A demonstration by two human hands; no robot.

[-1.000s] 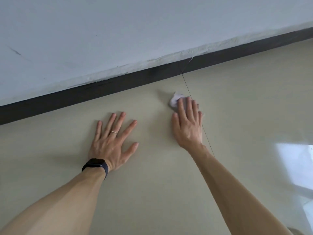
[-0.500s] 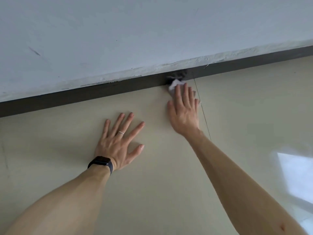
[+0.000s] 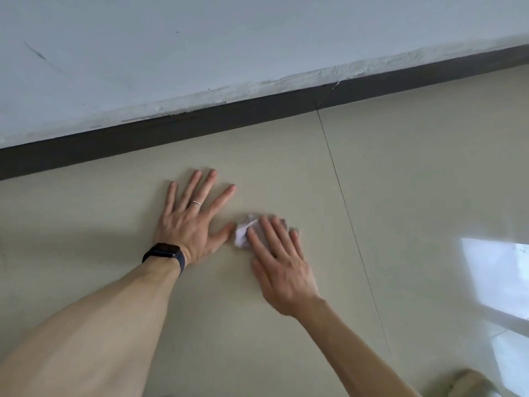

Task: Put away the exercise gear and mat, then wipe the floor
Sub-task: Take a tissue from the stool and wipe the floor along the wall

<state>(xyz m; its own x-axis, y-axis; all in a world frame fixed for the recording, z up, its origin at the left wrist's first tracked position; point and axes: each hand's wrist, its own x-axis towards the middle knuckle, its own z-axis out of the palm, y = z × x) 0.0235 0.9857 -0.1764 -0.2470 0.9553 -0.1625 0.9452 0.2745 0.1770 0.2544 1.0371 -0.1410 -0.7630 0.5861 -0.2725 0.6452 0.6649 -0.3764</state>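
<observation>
**Beige floor (image 3: 415, 181) under a white wall (image 3: 200, 38)**

The floor is of large smooth tiles, a little shiny. One thin dark joint (image 3: 343, 202) runs from the dark skirting board (image 3: 171, 130) toward the lower right. Above the board the paint edge is rough, and a grey scratch (image 3: 35, 53) marks the wall at upper left. A bright daylight reflection (image 3: 492, 273) lies at the right edge.
</observation>
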